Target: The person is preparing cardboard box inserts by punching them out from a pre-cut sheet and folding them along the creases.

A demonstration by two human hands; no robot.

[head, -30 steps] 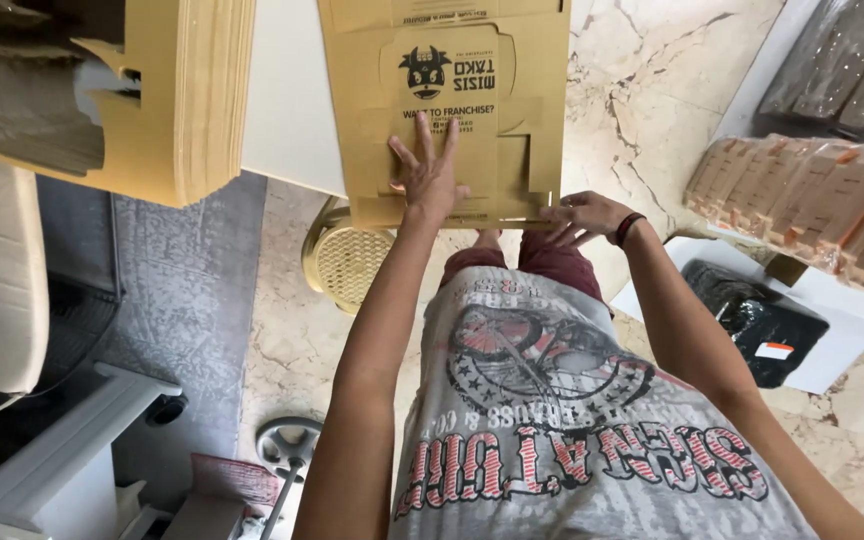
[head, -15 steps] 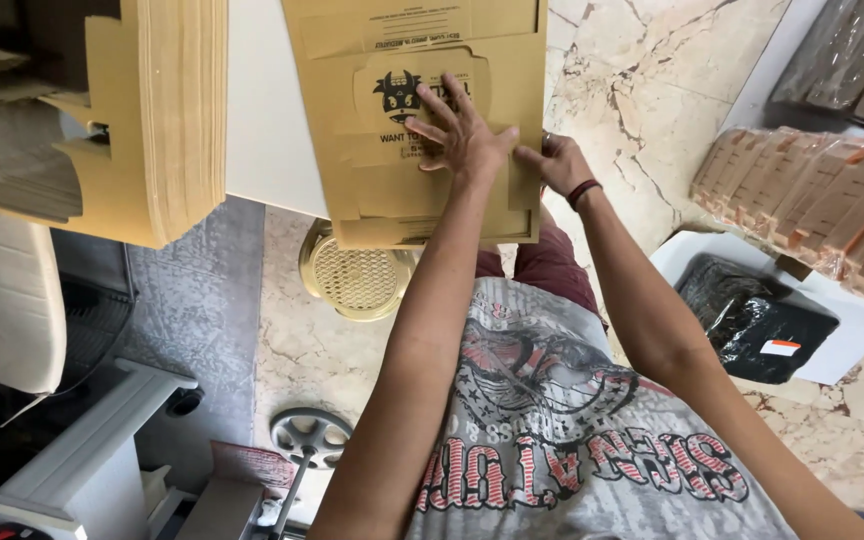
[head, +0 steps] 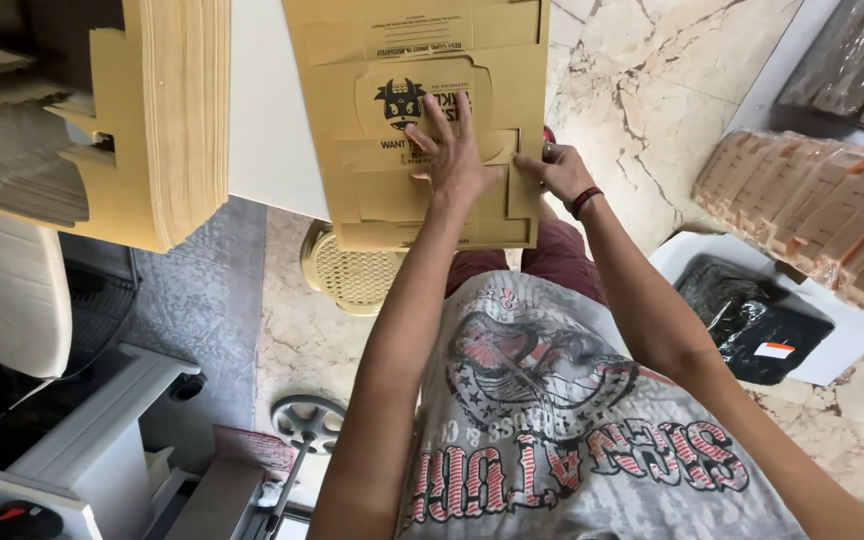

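View: looking straight down from the person's head at both arms, a printed grey shirt and a marble floor.
Cardboard box: a flat, unfolded brown cardboard box [head: 422,120] with a dark printed emblem is lying on the edge of a white table [head: 267,130], directly in front of the person.
Left hand: the left hand [head: 452,155] is pressing flat on the middle of the box, fingers spread wide and gripping nothing.
Right hand: the right hand [head: 552,170] is resting on the box's right flap, fingers partly bent against the cardboard; whether it is pinching the flap cannot be told. A dark band is sitting on its wrist.
Stack: a thick pile of flat brown box blanks [head: 152,110] is standing on the table, left of the box.
Tray: a white tray [head: 697,255] on the floor at right is holding a black plastic bag [head: 752,320].
Bundles: wrapped bundles of brown cardboard [head: 822,215] are lying beyond the tray.
Stool: a round woven stool [head: 347,275] is showing below the table edge.
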